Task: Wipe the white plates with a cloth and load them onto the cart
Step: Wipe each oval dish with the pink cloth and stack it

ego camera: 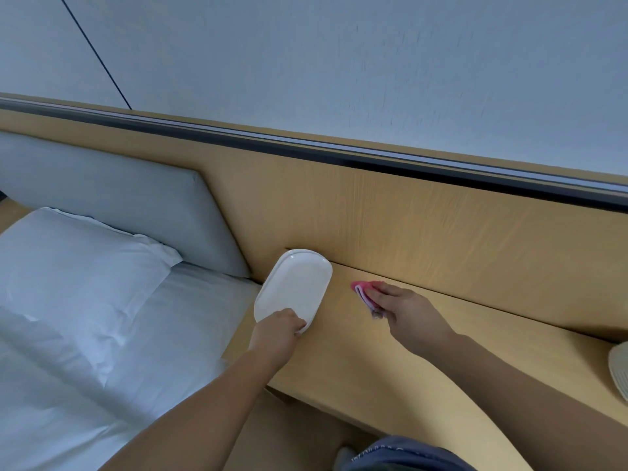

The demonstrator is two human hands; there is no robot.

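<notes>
The left grip [277,329] is clamped on the near end of a white oval plate [294,287], fingers curled over the rim. The plate stretches away from that grip toward the wall panel, at the desk's [390,362] corner beside the bed [102,334]. The right grip [411,309], just to the right of the plate and apart from it, is closed over a folded pink cloth [363,291] lying on the desk. The cloth's far end pokes out past the fingertips.

The plate looks glazed, stiff and breakable, probably slick and of moderate weight. The rim at one end is the sensible hold, leaving the face open for wiping. The cloth is soft and light and will bunch wherever it is held.

The plate appears to hold nothing. No cart is in sight. Far right of the right grip, a pale round thing [619,368] is cut off by the edge; I cannot tell what it is.
</notes>
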